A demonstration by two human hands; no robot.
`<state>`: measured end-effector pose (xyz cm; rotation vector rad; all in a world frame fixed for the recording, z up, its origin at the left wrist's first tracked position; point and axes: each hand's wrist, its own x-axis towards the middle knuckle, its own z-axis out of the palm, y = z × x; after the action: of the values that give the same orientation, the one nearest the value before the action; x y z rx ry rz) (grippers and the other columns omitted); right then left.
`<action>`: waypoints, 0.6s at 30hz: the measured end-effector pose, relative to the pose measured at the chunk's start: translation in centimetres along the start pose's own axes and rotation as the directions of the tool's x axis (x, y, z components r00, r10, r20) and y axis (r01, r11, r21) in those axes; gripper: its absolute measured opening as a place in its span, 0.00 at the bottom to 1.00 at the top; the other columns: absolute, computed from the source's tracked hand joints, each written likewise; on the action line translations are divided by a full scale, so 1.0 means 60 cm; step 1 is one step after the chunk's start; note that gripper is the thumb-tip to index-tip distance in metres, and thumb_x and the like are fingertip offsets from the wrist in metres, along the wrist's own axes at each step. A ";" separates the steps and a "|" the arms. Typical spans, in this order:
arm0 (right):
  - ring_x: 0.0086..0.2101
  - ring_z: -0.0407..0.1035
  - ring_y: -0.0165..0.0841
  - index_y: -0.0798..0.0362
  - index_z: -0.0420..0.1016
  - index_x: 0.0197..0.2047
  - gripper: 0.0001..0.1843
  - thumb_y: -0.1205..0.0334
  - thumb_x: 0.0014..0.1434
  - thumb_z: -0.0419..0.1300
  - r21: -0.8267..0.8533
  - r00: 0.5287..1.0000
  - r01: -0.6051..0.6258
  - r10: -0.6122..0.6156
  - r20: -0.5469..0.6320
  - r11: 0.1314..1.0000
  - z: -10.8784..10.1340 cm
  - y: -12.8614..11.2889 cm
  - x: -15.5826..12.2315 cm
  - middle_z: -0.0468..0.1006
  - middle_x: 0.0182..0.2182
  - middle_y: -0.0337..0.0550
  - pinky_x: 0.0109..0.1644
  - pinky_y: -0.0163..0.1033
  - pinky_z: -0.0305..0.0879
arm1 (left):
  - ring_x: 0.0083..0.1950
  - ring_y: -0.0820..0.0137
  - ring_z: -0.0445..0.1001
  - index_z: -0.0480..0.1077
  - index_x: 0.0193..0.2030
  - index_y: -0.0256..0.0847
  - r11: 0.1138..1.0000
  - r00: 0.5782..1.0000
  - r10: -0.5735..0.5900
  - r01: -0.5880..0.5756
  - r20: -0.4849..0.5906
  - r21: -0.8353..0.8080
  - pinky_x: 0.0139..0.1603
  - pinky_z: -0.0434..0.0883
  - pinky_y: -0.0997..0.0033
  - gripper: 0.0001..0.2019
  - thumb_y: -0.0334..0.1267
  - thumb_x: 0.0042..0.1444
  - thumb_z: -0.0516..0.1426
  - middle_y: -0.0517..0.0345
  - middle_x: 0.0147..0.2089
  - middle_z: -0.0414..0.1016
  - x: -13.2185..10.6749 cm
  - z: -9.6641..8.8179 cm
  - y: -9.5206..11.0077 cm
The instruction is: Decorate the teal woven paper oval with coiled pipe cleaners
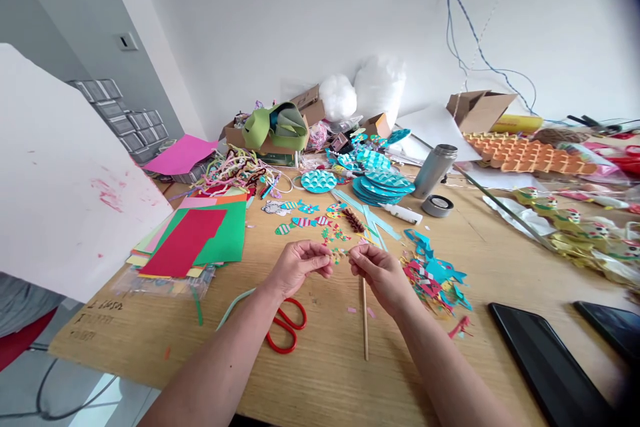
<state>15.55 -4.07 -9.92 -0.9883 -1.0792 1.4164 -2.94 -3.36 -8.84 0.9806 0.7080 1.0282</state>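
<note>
My left hand [301, 268] and my right hand [379, 271] meet over the middle of the table. Between their pinched fingertips is a small yellowish, multicoloured paper piece [339, 255], too small to make out fully. Below my right hand lies a thin wooden stick [365, 330]. Red-handled scissors [303, 313] rest beside my left forearm, partly hidden by it. Just beyond the fingers are small patterned paper scraps [334, 234] and several coloured paper fish [303, 221]. A brown fuzzy pipe cleaner [353, 221] lies near a white glue bottle [403, 214].
Coloured paper sheets [185, 243] are stacked at left. Blue painted discs [383, 188] pile up behind, near a steel flask [436, 171] and its lid [437, 205]. Paper offcuts [440, 273] and a black phone [543, 360] lie at right. An orange egg tray [530, 153] stands farther back.
</note>
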 end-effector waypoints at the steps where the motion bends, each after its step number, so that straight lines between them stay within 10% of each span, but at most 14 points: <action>1: 0.24 0.61 0.27 0.55 0.72 0.27 0.15 0.51 0.46 0.67 0.001 1.000 -0.001 0.001 0.003 1.000 0.000 0.001 0.000 0.69 0.22 0.37 0.28 0.34 0.57 | 0.26 0.73 0.74 0.73 0.34 0.31 1.000 1.000 0.002 -0.002 -0.004 0.006 0.30 0.72 0.72 0.12 0.35 0.43 0.66 0.55 0.28 0.76 0.000 0.000 0.000; 13: 0.28 0.65 0.31 0.54 0.72 0.32 0.15 0.49 0.53 0.61 -0.222 0.996 0.091 -0.092 0.008 0.971 -0.001 -0.004 -0.003 0.71 0.26 0.41 0.33 0.38 0.63 | 0.25 0.74 0.73 0.71 0.33 0.32 0.986 0.995 0.100 -0.096 -0.024 0.138 0.28 0.71 0.75 0.10 0.36 0.46 0.64 0.56 0.26 0.75 -0.002 0.003 0.000; 18: 0.43 0.65 0.41 0.50 0.75 0.39 0.09 0.56 0.56 0.59 -0.708 0.814 0.407 -0.581 -0.005 0.577 0.014 -0.021 -0.018 0.72 0.39 0.47 0.47 0.49 0.61 | 0.26 0.75 0.72 0.70 0.33 0.34 0.946 0.990 0.139 -0.129 -0.013 0.298 0.31 0.72 0.74 0.09 0.36 0.47 0.63 0.59 0.25 0.73 -0.003 0.011 -0.005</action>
<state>15.18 -5.16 -8.50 -1.1900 -1.5890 0.3817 -2.33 -3.77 -8.82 1.2887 0.8496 1.0778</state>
